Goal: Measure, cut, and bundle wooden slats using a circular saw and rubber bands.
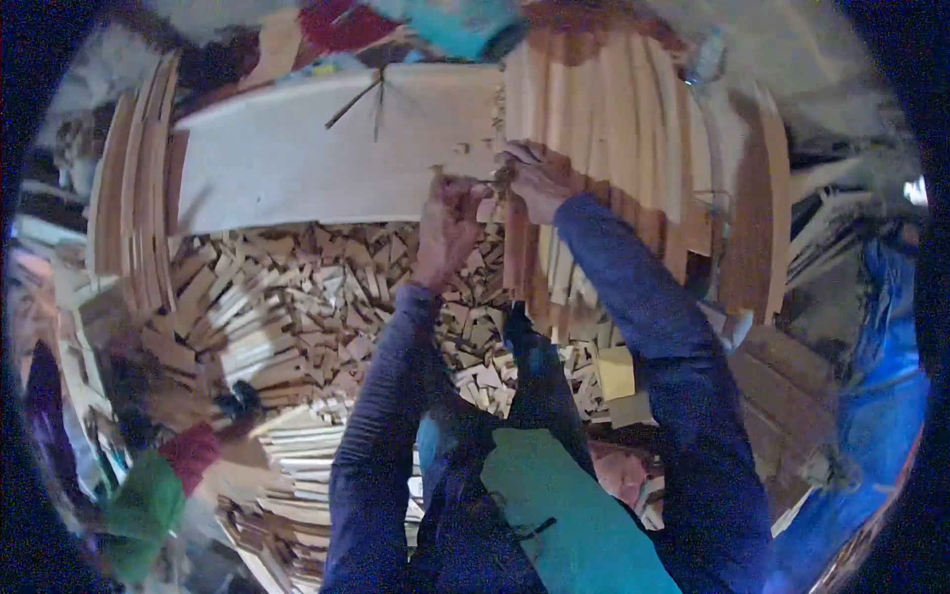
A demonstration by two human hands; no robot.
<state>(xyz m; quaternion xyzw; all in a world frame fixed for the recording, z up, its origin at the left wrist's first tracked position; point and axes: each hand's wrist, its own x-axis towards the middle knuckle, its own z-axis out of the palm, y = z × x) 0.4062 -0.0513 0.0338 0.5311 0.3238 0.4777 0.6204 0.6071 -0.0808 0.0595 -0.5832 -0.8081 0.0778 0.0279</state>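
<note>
My left hand (450,213) is closed near the right end of a pale wooden board (307,148), its fingertips on something small that is too blurred to name. My right hand (534,178) is beside it, fingers curled over the left edge of a set of long wooden strips (594,99), close to my left fingertips; what it grips is hidden. A thin dark piece runs between the two hands. Small wood bits (461,148) lie on the board just above my hands. A dark forked tool or stick (351,104) lies on the board's upper part.
A heap of wood offcuts (307,327) lies below the board. More strips (139,188) are at the left, and planks (752,218) at the right. A blue sheet (881,307) is at the far right; coloured cloths (465,25) are beyond the board. Stacked sticks (287,470) lie at lower left.
</note>
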